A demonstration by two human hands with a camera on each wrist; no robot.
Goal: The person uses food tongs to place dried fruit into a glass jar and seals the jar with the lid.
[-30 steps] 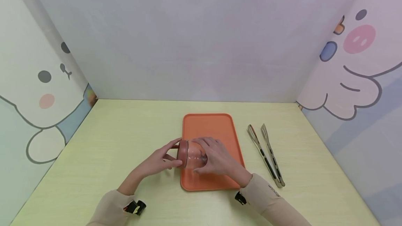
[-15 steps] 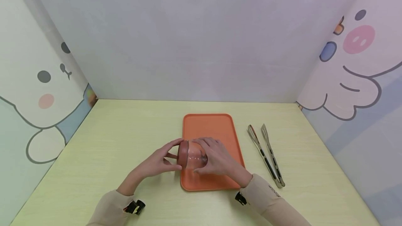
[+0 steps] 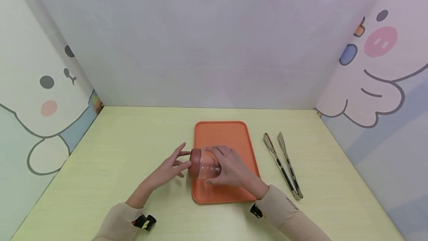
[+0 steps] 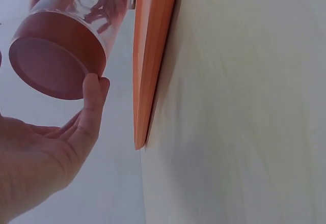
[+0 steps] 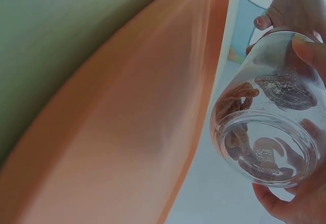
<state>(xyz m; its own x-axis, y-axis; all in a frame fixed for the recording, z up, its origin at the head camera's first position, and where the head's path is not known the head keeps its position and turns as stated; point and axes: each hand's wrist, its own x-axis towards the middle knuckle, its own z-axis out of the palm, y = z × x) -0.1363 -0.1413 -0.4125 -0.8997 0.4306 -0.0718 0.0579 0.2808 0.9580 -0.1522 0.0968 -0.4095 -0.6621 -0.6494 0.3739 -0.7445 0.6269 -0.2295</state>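
A clear jar (image 3: 207, 170) with a reddish-brown lid (image 3: 195, 163) is held sideways over the orange tray (image 3: 222, 192), its lid to the left. Around the jar's body curl the fingers and thumb of my right hand (image 3: 232, 168). My left hand (image 3: 167, 172) is at the lid with fingers spread; in the left wrist view a fingertip touches the edge of the lid (image 4: 48, 66). Through the jar's glass-like wall (image 5: 270, 56) in the right wrist view I see brown wrinkled pieces (image 5: 234, 102) and a dark ridged piece (image 5: 288, 91).
Metal tongs (image 3: 285, 170) with black grips lie spread apart on the pale table (image 3: 143, 133), right of the tray. A plain back wall (image 3: 207, 47) and cartoon-printed side panels (image 3: 367, 84) enclose the table.
My left hand's fingers have loosened from around the lid, spread, and shifted slightly; its index finger now points up off the lid. My right hand and the jar have stayed in place.
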